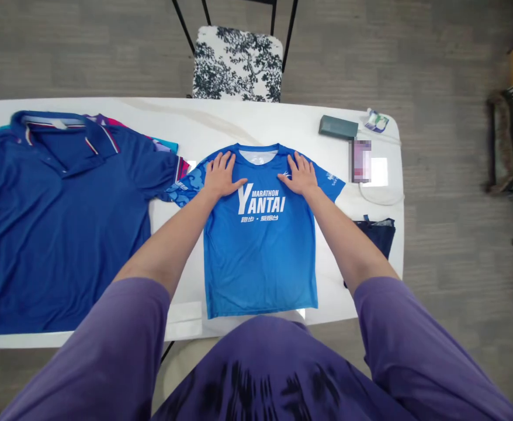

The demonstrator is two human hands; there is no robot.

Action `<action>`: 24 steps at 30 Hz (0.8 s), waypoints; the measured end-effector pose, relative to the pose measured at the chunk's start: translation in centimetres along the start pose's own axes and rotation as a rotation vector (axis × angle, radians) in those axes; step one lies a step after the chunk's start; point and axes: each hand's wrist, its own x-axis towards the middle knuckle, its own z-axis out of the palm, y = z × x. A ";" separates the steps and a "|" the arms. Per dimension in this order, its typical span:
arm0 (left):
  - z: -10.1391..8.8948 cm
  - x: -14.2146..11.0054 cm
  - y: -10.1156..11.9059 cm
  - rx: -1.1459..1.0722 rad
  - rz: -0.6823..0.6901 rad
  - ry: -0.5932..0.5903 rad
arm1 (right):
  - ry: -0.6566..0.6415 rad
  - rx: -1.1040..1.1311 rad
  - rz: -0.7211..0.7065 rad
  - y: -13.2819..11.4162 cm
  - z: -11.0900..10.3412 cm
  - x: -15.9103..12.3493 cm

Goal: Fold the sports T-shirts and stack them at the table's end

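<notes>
A blue T-shirt (pixel 260 257) with white "Yantai Marathon" lettering lies spread flat, front up, its collar toward the far side of the table. My left hand (pixel 221 175) rests flat on its left shoulder, fingers spread. On the right shoulder, my right hand (pixel 299 174) lies flat too, fingers apart. Neither hand grips the cloth. To the left, a dark blue polo shirt (pixel 68 228) is laid out on top of other garments, whose coloured edges peek out near its collar and sleeve. The T-shirt's left sleeve meets the polo's sleeve.
The white table (pixel 186 120) carries a dark green case (pixel 338 127), a small packet (pixel 376 121), a blurred-out phone-like item (pixel 360 161) with a white cable, and a dark bag (pixel 377 235) on the right. Across the table stands a chair (pixel 238 64) with a patterned seat.
</notes>
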 end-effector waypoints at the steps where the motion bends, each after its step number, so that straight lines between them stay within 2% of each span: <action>1: 0.0 0.1 -0.3 -0.011 0.015 0.011 | 0.033 -0.003 0.006 -0.1 0.1 0.0; 4: -0.5 -1.6 -0.7 -0.058 0.044 0.086 | 0.148 -0.012 0.004 -1.1 0.3 -2.4; 6: -0.5 -5.2 -0.4 -0.077 0.023 0.133 | 0.215 0.001 -0.006 -2.3 1.0 -6.4; 8: 0.3 -10.5 0.3 -0.088 -0.024 0.136 | 0.230 0.026 0.002 -3.4 2.4 -11.9; 11: 2.8 -19.9 1.7 -0.119 -0.072 0.053 | 0.123 0.076 0.044 -4.7 5.4 -20.6; 13: 4.7 -25.5 2.6 -0.130 -0.098 -0.036 | 0.019 0.109 0.079 -5.4 7.0 -24.9; 15: 6.3 -29.6 3.1 -0.121 -0.123 -0.120 | -0.056 0.132 0.118 -6.0 7.9 -27.6; 18: 7.4 -33.4 3.8 -0.082 -0.185 -0.157 | -0.090 0.142 0.152 -7.3 7.9 -30.0; 24: 7.0 -37.8 6.3 -0.058 -0.188 -0.185 | -0.186 0.112 0.075 -8.7 7.5 -34.6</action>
